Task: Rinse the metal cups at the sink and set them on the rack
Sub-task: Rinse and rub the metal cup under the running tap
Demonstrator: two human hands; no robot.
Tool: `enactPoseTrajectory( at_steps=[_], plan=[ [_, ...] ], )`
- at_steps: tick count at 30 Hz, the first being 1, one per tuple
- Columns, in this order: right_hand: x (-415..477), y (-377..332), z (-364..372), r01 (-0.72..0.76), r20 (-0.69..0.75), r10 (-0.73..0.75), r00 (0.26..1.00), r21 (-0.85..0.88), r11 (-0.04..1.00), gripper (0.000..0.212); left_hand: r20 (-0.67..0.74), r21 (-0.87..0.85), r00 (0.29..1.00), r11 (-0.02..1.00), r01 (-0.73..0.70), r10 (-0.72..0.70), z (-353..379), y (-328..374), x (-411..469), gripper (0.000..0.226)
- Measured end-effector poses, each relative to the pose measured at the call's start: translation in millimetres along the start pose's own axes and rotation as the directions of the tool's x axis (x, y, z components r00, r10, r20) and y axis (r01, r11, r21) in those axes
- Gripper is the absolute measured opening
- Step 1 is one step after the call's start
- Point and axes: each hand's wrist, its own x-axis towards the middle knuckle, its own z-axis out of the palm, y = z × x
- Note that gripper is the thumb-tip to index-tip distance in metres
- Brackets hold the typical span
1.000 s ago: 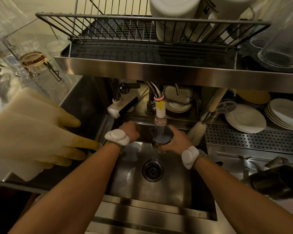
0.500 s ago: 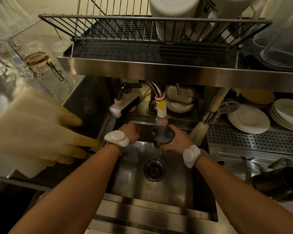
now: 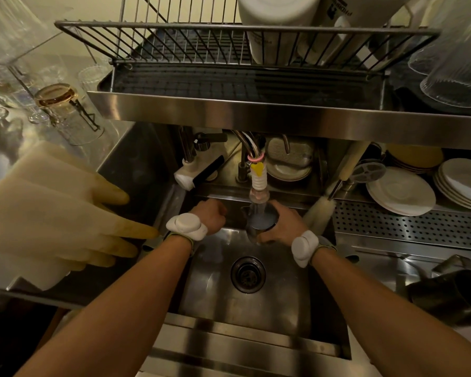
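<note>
Fingers (image 3: 279, 207) of the right hand (image 3: 282, 227) are curled round the far and right side of a small metal cup (image 3: 261, 223), thumb toward the person, so the mouth faces up. The cup is held above the basin, directly under the clear nozzle (image 3: 259, 195) at the end of the ribbed tap hose. That keeps the stream falling straight inside and any overflow dropping into the sink (image 3: 218, 300), just behind the drain (image 3: 247, 274).

The left hand (image 3: 211, 216) sits apart from the cup, near the back left corner of the basin. Its fingers are folded under and hidden from where I stand, so I cannot tell whether they hold anything or simply rest there; it may be waiting near the tap controls.

The cup looks like plain brushed steel, dull in this dim yellow light. Its inside shows a pale bluish sheen where water pools and churns. A small pouring lip seems to jut from the left rim, though blur makes that uncertain.

By my reading the rinse is under way, and the wire rack (image 3: 201, 47) overhead, with white tubs (image 3: 278, 25) at its right end, has free space on its left for the cup. A bottle brush (image 3: 318, 210) leans just right of the hand, and rubber gloves (image 3: 52, 213) hang over the worktop edge on the left.
</note>
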Motion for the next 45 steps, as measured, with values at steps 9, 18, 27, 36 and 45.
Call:
enactPoseTrajectory(
  at_steps=[9, 18, 27, 36, 45],
  plan=[
    [1.6, 0.5, 0.7, -0.01, 0.014, 0.01, 1.0, 0.015, 1.0, 0.087, 0.018, 0.005, 1.0, 1.0, -0.016, 0.015, 3.6, -0.4, -1.8, 0.036],
    [7.7, 0.6, -2.3, -0.02, 0.009, 0.021, 1.0, -0.052, 0.998, 0.083, 0.035, -0.028, 0.995, 0.995, -0.097, 0.098, 9.2, 2.1, -3.1, 0.039],
    [11.1, 1.7, -5.9, -0.022, 0.009, 0.023, 1.0, -0.076, 0.997, 0.082, 0.048, -0.016, 0.997, 0.998, -0.053, 0.054, 9.2, -11.5, 1.8, 0.035],
    [8.9, 3.2, -1.6, -0.017, 0.041, 0.02, 0.999, -0.084, 0.996, 0.085, 0.033, 0.0, 0.999, 1.0, 0.001, -0.001, 8.6, -16.8, 3.4, 0.037],
    [10.5, -3.5, -4.5, -0.026, 0.078, 0.039, 0.996, -0.162, 0.986, 0.077, 0.048, 0.0, 0.999, 1.0, -0.002, 0.002, 12.6, -11.5, -1.9, 0.038]
  ],
)
